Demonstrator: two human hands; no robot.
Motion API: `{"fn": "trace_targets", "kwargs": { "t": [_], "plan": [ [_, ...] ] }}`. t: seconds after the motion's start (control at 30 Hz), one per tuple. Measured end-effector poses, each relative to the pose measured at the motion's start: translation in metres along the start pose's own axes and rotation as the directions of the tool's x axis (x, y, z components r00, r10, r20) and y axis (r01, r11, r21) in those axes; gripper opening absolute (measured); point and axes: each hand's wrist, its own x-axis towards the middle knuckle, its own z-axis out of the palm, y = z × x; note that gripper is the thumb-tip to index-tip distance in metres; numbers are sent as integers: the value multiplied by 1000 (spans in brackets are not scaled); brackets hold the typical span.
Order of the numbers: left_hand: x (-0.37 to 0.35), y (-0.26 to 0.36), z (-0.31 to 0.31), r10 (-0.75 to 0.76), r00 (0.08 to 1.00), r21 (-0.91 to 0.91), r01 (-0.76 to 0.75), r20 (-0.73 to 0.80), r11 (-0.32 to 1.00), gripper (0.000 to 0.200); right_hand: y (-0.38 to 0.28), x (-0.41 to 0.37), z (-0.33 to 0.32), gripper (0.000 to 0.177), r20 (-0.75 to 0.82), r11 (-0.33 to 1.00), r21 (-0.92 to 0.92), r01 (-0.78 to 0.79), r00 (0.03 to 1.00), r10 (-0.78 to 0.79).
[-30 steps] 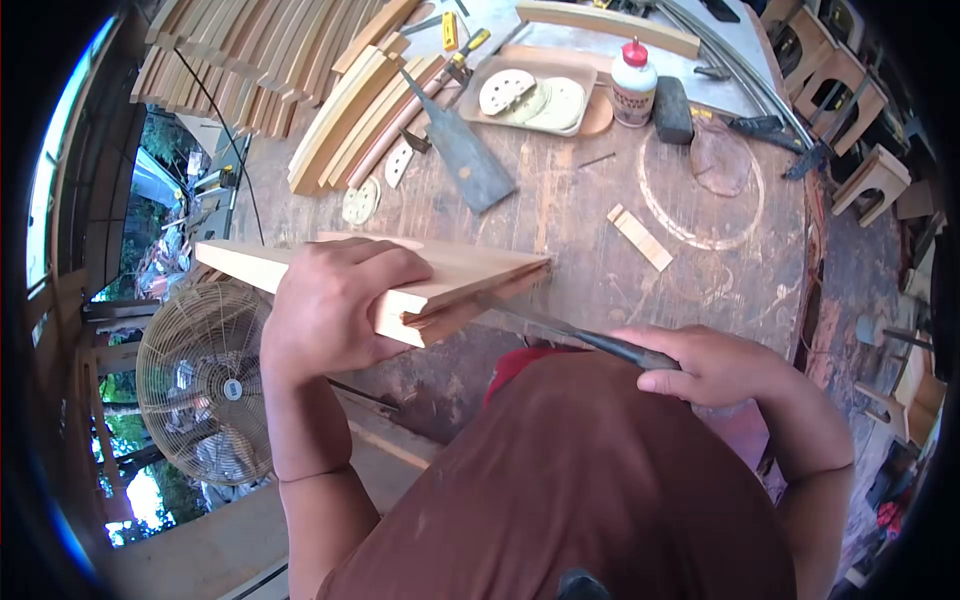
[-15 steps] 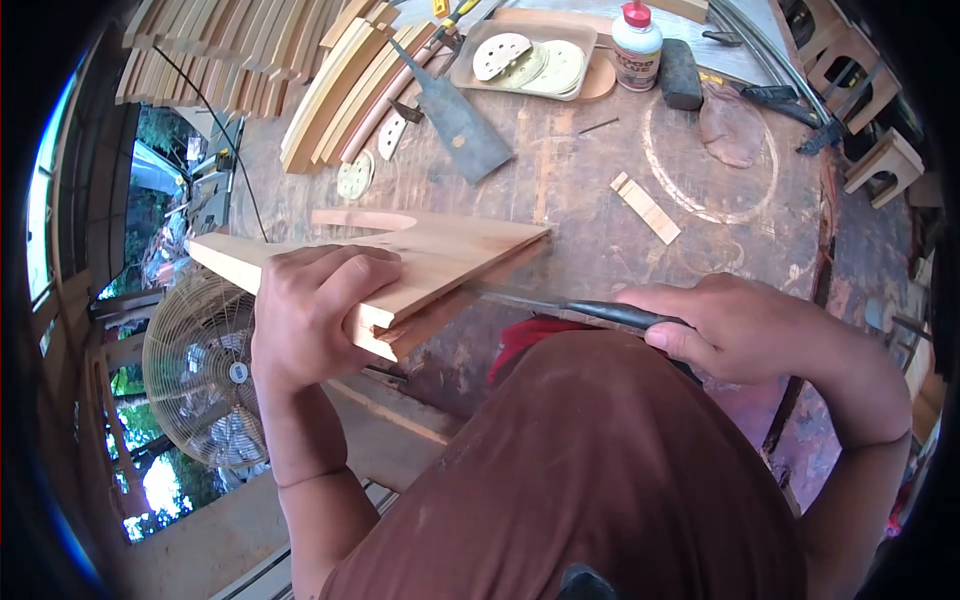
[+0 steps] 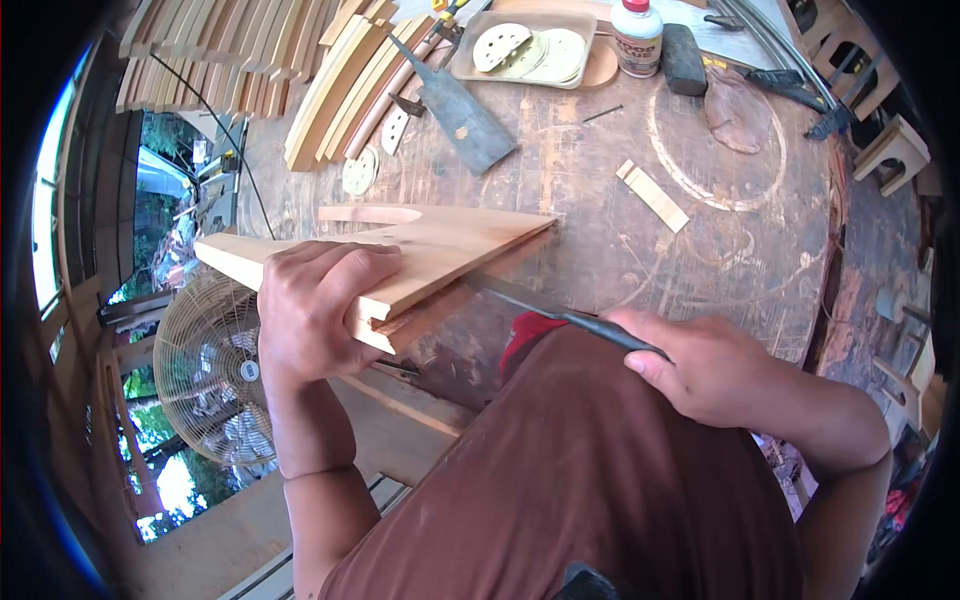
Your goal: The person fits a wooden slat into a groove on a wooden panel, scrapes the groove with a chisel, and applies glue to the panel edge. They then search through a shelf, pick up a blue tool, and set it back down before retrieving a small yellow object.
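Observation:
My left hand (image 3: 322, 312) grips the near left end of a pale wooden piece (image 3: 455, 248) with a curved cutout, its fingers over the top face. A groove runs along the edge that faces me. In my right hand (image 3: 690, 362) is the dark handle of a file (image 3: 520, 298), a slim flat metal tool. Its blade slants up to the left, and its tip overlaps the grooved edge, partly hidden there. My right thumb and fingers are closed round the handle.
A pull saw blade (image 3: 465, 125), a tray (image 3: 590, 76) of sanding discs, a glue bottle (image 3: 638, 40) and a small wood strip (image 3: 652, 196) lie on the workbench (image 3: 590, 160). Curved wood strips (image 3: 345, 85) are stacked at the left; a fan (image 3: 215, 370) stands below them.
My right hand has moved slightly down and left, and the file now slopes more steeply. My left hand keeps its hold on the wooden piece. The view has shifted a little.

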Motion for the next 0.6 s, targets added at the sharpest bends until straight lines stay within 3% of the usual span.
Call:
{"fn": "trace_targets", "kwargs": {
  "t": [0.1,0.2,0.27,0.4,0.53,0.6],
  "plan": [
    [3,0,0,21,1000,-18,-21,-22,1000,50,5,-2,5,45,-65,995,88,48,997,-42],
    [4,-1,-3,26,1000,-5,-26,1,1000,51,-3,-1,-24,45,1,999,22,50,999,-50],
    [4,-3,-4,27,999,-5,-27,20,1000,51,-15,0,-46,43,126,999,-44,-32,991,37],
    [4,-5,-3,14,999,0,-14,37,1000,53,-33,6,-61,41,156,985,-168,-37,986,63],
    [8,-12,-2,52,999,-10,-52,-10,999,50,-27,11,-41,42,104,998,-22,-65,992,67],
    [3,-12,-1,-4,1000,20,5,-24,1000,48,-22,11,-21,41,23,999,-5,-44,999,45]
  ]
}}
